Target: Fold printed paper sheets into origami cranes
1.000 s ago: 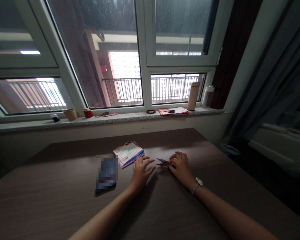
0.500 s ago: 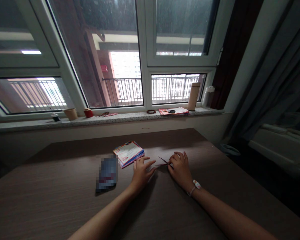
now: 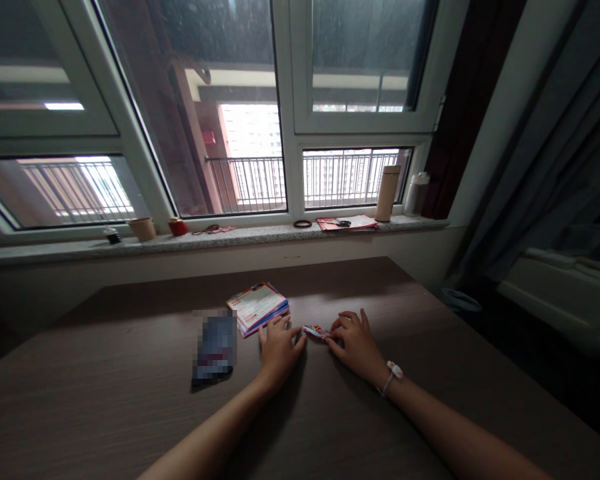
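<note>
In the head view, the folded paper (image 3: 315, 331) lies between the two hands, over the middle of the table (image 3: 130, 400) and nearer its far edge than its near side. The right hand (image 3: 355, 340) pinches the paper's right end between thumb and forefinger, its other fingers spread. The left hand (image 3: 281, 347) has its thumb and forefinger a narrow gap apart at the left end; whether they grip it, I cannot tell.

The paper is small and narrow, printed in red, white and blue, with pointed-looking ends; its folds are too small to make out.

The table is dark brown wood-grain. A stack of printed sheets (image 3: 260, 307) sits toward the far edge, just beyond the left hand, and a pixelated dark object (image 3: 214, 350) lies left of that hand. Past the far edge, a speckled stone sill (image 3: 270, 233) carries a tan flask (image 3: 387, 193) near its right end and a paper cup (image 3: 141, 229) toward its left. Windows rise behind; a grey curtain (image 3: 530, 133) hangs beyond the table's far right corner.
</note>
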`<state>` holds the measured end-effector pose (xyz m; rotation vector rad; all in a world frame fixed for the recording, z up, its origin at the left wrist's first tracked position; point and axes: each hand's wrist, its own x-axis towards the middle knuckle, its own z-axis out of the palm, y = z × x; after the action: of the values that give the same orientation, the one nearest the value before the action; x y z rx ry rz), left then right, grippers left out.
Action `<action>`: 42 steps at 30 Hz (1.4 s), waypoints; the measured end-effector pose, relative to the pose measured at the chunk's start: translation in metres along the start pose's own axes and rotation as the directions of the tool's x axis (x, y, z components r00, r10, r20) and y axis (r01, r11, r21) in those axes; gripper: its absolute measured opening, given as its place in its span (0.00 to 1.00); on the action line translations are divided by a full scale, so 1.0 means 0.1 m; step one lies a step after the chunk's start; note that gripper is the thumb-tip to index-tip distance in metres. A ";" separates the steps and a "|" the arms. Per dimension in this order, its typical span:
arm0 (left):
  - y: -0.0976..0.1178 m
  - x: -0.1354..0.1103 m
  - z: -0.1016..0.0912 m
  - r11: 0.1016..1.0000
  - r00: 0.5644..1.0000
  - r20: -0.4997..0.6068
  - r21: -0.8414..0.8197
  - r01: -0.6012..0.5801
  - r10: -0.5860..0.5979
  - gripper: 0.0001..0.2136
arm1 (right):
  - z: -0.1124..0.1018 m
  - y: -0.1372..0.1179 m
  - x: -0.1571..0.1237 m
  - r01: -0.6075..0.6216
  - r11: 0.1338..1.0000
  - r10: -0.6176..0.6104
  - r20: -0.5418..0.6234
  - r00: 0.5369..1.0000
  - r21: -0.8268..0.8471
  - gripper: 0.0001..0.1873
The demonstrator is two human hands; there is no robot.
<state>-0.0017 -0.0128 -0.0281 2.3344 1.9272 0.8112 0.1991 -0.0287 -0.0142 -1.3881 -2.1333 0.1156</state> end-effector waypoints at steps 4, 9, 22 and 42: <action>0.01 0.01 -0.03 1.000 1.000 -0.017 -0.013 -0.008 0.008 0.13 | 0.02 0.01 0.00 0.000 1.000 0.000 -0.006 1.000 -0.003 0.08; 0.06 0.01 -0.05 0.993 0.996 0.020 -0.079 -0.090 0.092 0.15 | 0.03 0.02 0.00 -0.004 1.000 0.004 0.005 1.000 -0.005 0.06; 0.08 -0.01 -0.02 0.991 0.987 0.112 -0.076 -0.108 0.117 0.10 | 0.07 0.08 0.00 -0.015 0.983 -0.005 0.109 0.994 0.185 0.05; 0.02 0.03 0.02 0.975 0.979 0.123 -0.171 -0.138 0.161 0.06 | 0.14 0.20 0.05 0.023 0.962 -0.055 0.111 0.992 0.273 0.09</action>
<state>0.0010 -0.0097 -0.0282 2.3900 1.5859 0.7623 0.2073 -0.0123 -0.0311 -1.2037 -2.1426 0.4679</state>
